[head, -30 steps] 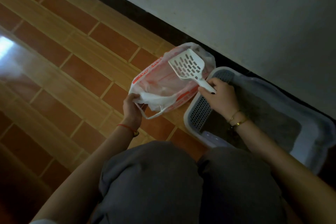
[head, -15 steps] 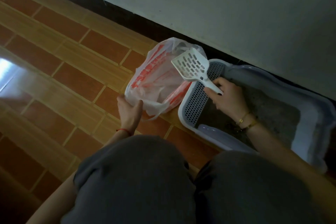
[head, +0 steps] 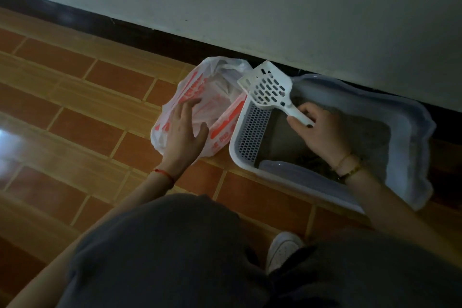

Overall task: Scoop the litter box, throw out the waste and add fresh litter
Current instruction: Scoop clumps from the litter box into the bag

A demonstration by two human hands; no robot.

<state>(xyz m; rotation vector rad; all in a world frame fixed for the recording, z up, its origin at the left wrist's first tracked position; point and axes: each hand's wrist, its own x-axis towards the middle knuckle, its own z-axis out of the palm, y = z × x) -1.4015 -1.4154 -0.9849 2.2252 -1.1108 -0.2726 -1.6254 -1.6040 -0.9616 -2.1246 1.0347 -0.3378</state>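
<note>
Right of centre, the right hand [head: 322,132] is wrapped round the handle of the white scoop [head: 268,87], thumb and fingers clenched on it. The slotted head is lifted over the near-left corner of the litter box [head: 410,127] and tipped toward the bag [head: 190,87] in the middle of the frame. That scoop looks light and stiff, hard plastic, so the handle is the right place to hold, low near its end for reach. The bag is the tricky one: thin, floppy and slippery, likely to sag shut, and best taken by its rim or handles. The left hand [head: 183,130] is spread flat over its crumpled mouth, fingers loose, gripping nothing. Whether the palm actually presses the plastic is hard to say. The box sits against the wall [head: 300,7] on the tiled floor [head: 75,107], a perforated grille [head: 252,130] along its left side. It's dim: the grey litter [head: 370,137] is a murky patch, and clumps can't be picked out. I can't tell if the scoop carries anything, and the bag's inside is hidden. The box's lower edge is cut off behind the forearm and knees.
</note>
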